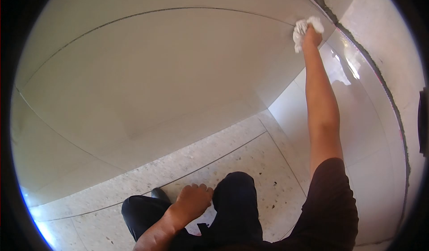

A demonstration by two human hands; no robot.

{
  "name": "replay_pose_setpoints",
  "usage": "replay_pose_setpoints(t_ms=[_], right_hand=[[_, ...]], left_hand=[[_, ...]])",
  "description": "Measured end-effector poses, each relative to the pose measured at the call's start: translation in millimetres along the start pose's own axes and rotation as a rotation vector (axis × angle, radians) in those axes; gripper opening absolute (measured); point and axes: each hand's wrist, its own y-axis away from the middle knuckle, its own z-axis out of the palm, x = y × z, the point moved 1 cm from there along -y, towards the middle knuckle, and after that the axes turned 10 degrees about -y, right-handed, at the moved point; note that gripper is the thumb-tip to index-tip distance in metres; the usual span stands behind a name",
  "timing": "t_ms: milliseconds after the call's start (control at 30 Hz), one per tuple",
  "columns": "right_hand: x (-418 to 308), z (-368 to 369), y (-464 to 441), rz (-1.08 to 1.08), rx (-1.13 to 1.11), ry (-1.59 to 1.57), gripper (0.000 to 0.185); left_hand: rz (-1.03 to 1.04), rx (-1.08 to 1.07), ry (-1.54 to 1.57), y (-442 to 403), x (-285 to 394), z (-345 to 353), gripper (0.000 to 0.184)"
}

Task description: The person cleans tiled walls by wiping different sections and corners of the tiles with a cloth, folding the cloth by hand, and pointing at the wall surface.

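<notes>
Near wall panel (156, 72): beige, smooth, crossed by dark joints. Right wall (371, 139): glossy pale tiles, marked by bright reflections; edged by a rough dark gap (380, 74), beyond which a pale surface (380, 23) is seen. Floor (277, 179): speckled stone, divided by dark lines. Bluish light cast at far left.

The big wall panels (178, 72) look smooth and low-sheen, almost satin, while the side wall panel (357, 99) is glossy enough to throw back bright white reflections. Above its rough, dark, crumbly edge, the upper wall (384, 36) looks matt and pale, perhaps plaster. Underfoot, the speckled floor (268, 175) resembles stone with dark chips, and the white rag (300, 32) is soft, crumpled cloth.
</notes>
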Motion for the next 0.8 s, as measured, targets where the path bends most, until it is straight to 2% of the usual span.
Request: replay_pose_setpoints(t_ms=[33, 67, 133, 233, 367, 433, 467, 533, 567, 633, 700, 767, 800], right_hand=[[20, -5, 0, 0.217, 0.092, -0.026, 0.037], [42, -10, 6, 0.284, 0.105, -0.005, 0.037], [97, -20, 19, 0.182, 0.112, 0.210, 0.037], [36, -6, 98, 0.005, 0.083, 0.080, 0.037], [-9, 24, 123, -0.042, 0.055, 0.069, 0.044], [-40, 38, 143, -0.343, -0.086, 0.088, 0.052], [-52, 47, 157, -0.341, -0.089, 0.081, 0.052], [-74, 63, 186, -0.502, -0.084, -0.011, 0.053], [-82, 67, 196, -0.497, -0.092, -0.020, 0.053], [-98, 83, 228, -0.718, -0.156, -0.149, 0.053], [-121, 93, 258, -0.818, -0.288, -0.120, 0.055], [-136, 113, 286, -0.958, -0.275, -0.158, 0.058], [-161, 119, 307, -0.925, -0.309, -0.233, 0.058]], left_hand=[[0.009, 0.017, -0.005, -1, 0, 2, 0.033], [0.001, 0.021, -0.008, -3, -1, 1, 0.033], [0.020, 0.063, 0.023, -4, 0, 1, 0.032], [0.005, 0.070, 0.011, -7, 2, 4, 0.032], [0.017, 0.042, -0.003, -11, 5, 11, 0.031], [0.032, 0.042, -0.006, -13, 4, 17, 0.031], [0.024, 0.044, -0.006, -14, 5, 17, 0.031], [0.022, 0.064, 0.014, -14, 8, 16, 0.029], [0.010, 0.065, 0.018, -15, 8, 16, 0.029], [0.023, 0.062, -0.018, -13, 10, 16, 0.026], [-0.002, 0.049, 0.000, -14, 10, 21, 0.018], [-0.016, 0.064, -0.012, -16, 11, 27, 0.014], [-0.045, 0.042, 0.021, -17, 12, 24, 0.015]])
